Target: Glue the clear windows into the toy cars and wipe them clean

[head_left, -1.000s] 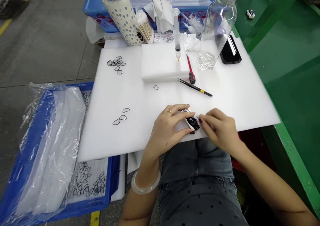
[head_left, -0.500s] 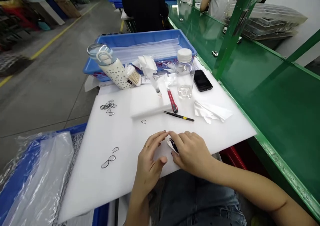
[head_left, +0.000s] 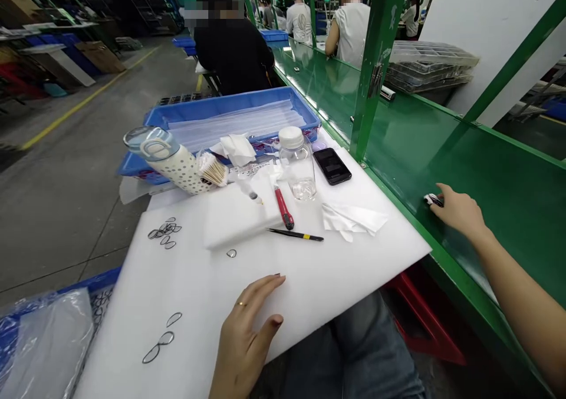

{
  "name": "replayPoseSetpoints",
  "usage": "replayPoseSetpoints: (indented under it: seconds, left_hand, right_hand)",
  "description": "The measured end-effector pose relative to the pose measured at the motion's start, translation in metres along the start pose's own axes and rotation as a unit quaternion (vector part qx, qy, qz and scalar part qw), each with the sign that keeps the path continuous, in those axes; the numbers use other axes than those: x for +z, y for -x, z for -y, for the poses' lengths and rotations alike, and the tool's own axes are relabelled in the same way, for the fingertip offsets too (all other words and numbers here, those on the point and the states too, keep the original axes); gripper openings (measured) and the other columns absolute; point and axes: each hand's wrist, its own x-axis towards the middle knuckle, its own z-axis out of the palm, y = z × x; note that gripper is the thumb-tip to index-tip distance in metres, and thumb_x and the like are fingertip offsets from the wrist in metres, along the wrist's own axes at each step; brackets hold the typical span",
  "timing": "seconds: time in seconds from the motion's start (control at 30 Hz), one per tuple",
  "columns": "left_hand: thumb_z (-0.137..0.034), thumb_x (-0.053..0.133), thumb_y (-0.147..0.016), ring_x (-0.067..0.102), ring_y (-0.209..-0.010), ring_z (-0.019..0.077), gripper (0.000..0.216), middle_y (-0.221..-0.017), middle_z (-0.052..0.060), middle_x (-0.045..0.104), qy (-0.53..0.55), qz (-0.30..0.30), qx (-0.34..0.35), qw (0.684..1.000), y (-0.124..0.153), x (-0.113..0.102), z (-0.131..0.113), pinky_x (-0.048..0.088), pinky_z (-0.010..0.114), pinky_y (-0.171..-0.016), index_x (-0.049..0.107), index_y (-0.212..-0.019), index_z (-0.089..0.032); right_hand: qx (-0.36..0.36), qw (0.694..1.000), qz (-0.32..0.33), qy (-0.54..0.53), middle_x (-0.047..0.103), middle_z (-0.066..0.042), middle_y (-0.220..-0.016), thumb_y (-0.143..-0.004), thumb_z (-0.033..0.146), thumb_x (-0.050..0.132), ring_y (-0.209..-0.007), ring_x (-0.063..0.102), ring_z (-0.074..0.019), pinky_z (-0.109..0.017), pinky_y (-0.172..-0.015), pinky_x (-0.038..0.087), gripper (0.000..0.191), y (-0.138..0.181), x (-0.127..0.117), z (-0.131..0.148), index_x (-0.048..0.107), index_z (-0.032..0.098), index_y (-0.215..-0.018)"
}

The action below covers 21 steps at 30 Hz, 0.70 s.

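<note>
Our left hand [head_left: 247,334] lies open-fingered on the foam sheet [head_left: 354,263]; right of it, on the green belt [head_left: 486,151], our right hand [head_left: 457,210] seemingly pinches a car [head_left: 433,199].

small white piece [head_left: 431,199]: mostly hidden under right hand [head_left: 457,210] | left hand [head_left: 247,334]: wrist cut by bottom edge

right grip [head_left: 457,210] holds small car [head_left: 433,199] on conveyor [head_left: 486,163].

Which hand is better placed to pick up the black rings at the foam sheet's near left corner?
Probably left. The left hand rests open on the foam sheet beside those black rings; the right hand is stretched out over the green belt, touching a small car.
</note>
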Motion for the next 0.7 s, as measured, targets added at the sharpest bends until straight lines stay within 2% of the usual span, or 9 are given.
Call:
replayPoseSetpoints:
  seconds: [0.07, 0.13, 0.17, 0.27, 0.37, 0.43, 0.5, 0.6, 0.7]
  left_hand:
    - [-0.057, 0.054, -0.09, 0.054, -0.125, 0.0302, 0.039, -0.132, 0.004, 0.059, -0.004, 0.003, -0.007, 1.0, -0.002, 0.001, -0.001, 0.053, 0.019, -0.047, 0.066, -0.122, -0.038]
    - [-0.055, 0.058, -0.089, 0.055, -0.123, 0.03, 0.037, -0.129, 0.005, 0.06, -0.017, 0.002, -0.016, 1.0, -0.005, 0.002, -0.006, 0.055, 0.02, -0.049, 0.068, -0.12, -0.037]
    - [-0.054, 0.059, -0.089, 0.056, -0.121, 0.0299, 0.036, -0.127, 0.005, 0.061, -0.026, -0.003, -0.019, 0.999, -0.006, 0.003, -0.008, 0.055, 0.021, -0.049, 0.069, -0.118, -0.036]
    - [-0.053, 0.06, -0.088, 0.059, -0.116, 0.0298, 0.034, -0.123, 0.007, 0.063, -0.049, -0.017, -0.018, 0.998, -0.008, 0.005, -0.014, 0.056, 0.022, -0.048, 0.072, -0.113, -0.034]
    - [-0.05, 0.059, -0.089, 0.06, -0.115, 0.0293, 0.032, -0.124, 0.007, 0.064, -0.073, -0.027, -0.001, 0.997, -0.004, 0.009, -0.015, 0.056, 0.023, -0.046, 0.071, -0.114, -0.033]
    - [-0.047, 0.059, -0.09, 0.062, -0.114, 0.0279, 0.03, -0.125, 0.005, 0.064, -0.111, -0.041, 0.035, 0.992, -0.001, 0.011, -0.012, 0.058, 0.024, -0.049, 0.069, -0.116, -0.034]
    - [-0.044, 0.061, -0.091, 0.064, -0.11, 0.0259, 0.03, -0.123, 0.004, 0.066, -0.165, -0.062, 0.087, 0.98, 0.0, 0.014, -0.008, 0.062, 0.028, -0.06, 0.068, -0.118, -0.034]
    - [-0.043, 0.062, -0.091, 0.067, -0.104, 0.0235, 0.032, -0.12, 0.003, 0.067, -0.245, -0.084, 0.153, 0.954, -0.001, 0.016, -0.003, 0.063, 0.035, -0.077, 0.064, -0.121, -0.034]
    - [-0.044, 0.062, -0.091, 0.068, -0.101, 0.0219, 0.034, -0.118, 0.004, 0.066, -0.298, -0.073, 0.176, 0.935, -0.004, 0.016, -0.002, 0.062, 0.034, -0.08, 0.061, -0.122, -0.032]
  right_hand:
    - [-0.024, 0.999, -0.033, -0.023, 0.065, -0.019, -0.125, -0.088, 0.032, 0.053, -0.112, 0.062, -0.0399, -0.048, -0.081, 0.053, 0.055, -0.009, -0.001, 0.004, 0.055, 0.009, -0.138]
    - [-0.097, 0.989, -0.056, -0.096, 0.065, -0.016, -0.128, -0.089, 0.032, 0.051, -0.116, 0.061, -0.0356, -0.047, -0.093, 0.051, 0.048, -0.017, -0.006, 0.032, 0.061, 0.011, -0.131]
    - [-0.14, 0.979, -0.051, -0.142, 0.066, -0.013, -0.127, -0.089, 0.03, 0.051, -0.116, 0.061, -0.0328, -0.045, -0.097, 0.049, 0.046, -0.023, -0.008, 0.053, 0.062, 0.012, -0.129]
    - [-0.274, 0.929, 0.017, -0.247, 0.063, -0.009, -0.133, -0.087, 0.025, 0.053, -0.12, 0.06, -0.0275, -0.041, -0.106, 0.045, 0.046, -0.044, -0.01, 0.131, 0.061, 0.016, -0.131]
    - [-0.308, 0.909, 0.05, -0.277, 0.055, -0.011, -0.142, -0.086, 0.02, 0.053, -0.132, 0.051, -0.0271, -0.041, -0.114, 0.037, 0.053, -0.069, -0.004, 0.201, 0.055, 0.012, -0.138]
    - [-0.3, 0.909, 0.052, -0.285, 0.052, -0.013, -0.145, -0.087, 0.018, 0.049, -0.135, 0.048, -0.0268, -0.04, -0.116, 0.034, 0.056, -0.085, 0.003, 0.231, 0.051, 0.009, -0.142]
    - [-0.281, 0.911, 0.051, -0.297, 0.049, -0.014, -0.147, -0.089, 0.017, 0.043, -0.137, 0.046, -0.0271, -0.04, -0.117, 0.033, 0.056, -0.097, 0.011, 0.247, 0.048, 0.006, -0.144]
    - [-0.243, 0.915, 0.044, -0.318, 0.047, -0.013, -0.149, -0.092, 0.019, 0.032, -0.138, 0.045, -0.0273, -0.044, -0.117, 0.032, 0.057, -0.109, 0.022, 0.251, 0.045, 0.006, -0.146]
    - [-0.231, 0.911, 0.043, -0.338, 0.05, -0.009, -0.147, -0.091, 0.018, 0.029, -0.138, 0.045, -0.0249, -0.043, -0.118, 0.031, 0.058, -0.115, 0.032, 0.246, 0.049, 0.01, -0.144]
